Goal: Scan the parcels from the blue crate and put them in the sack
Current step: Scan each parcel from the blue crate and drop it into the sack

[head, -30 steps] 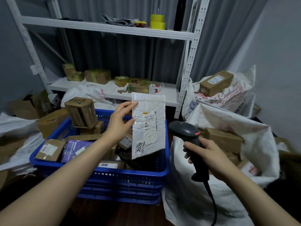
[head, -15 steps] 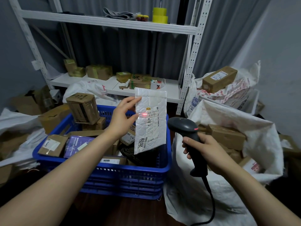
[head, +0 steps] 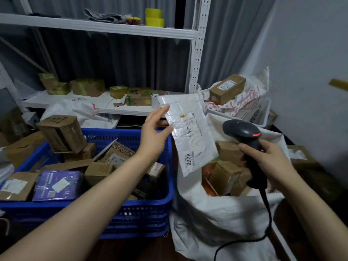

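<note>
Two hands, head view: both are raised to the right of the blue crate point(head: 131, 202).
Left hand point(head: 152, 132): it is over the crate's right rim, with fingertips and thumb pinching the upper left edge of the padded mailer point(head: 188, 136).
Padded mailer: it is white and held in the air just right of the crate, tilted, label side to the camera, its lower end over the sack's mouth.
Right hand point(head: 271, 161): it is farther right of the crate, fingers curled round the scanner point(head: 243, 132) handle.
Scanner: it is black, its head just beside the mailer, and its cable hangs down.
Sack point(head: 216, 210): it is white and stands against the crate's right side, mouth open, with brown boxes inside.
Crate contents: there are brown cartons, and a purple parcel point(head: 56, 185) lies at the near left.
Shelf rack point(head: 105, 28): it stands behind the crate, with yellow tape rolls point(head: 154, 16) on top.
</note>
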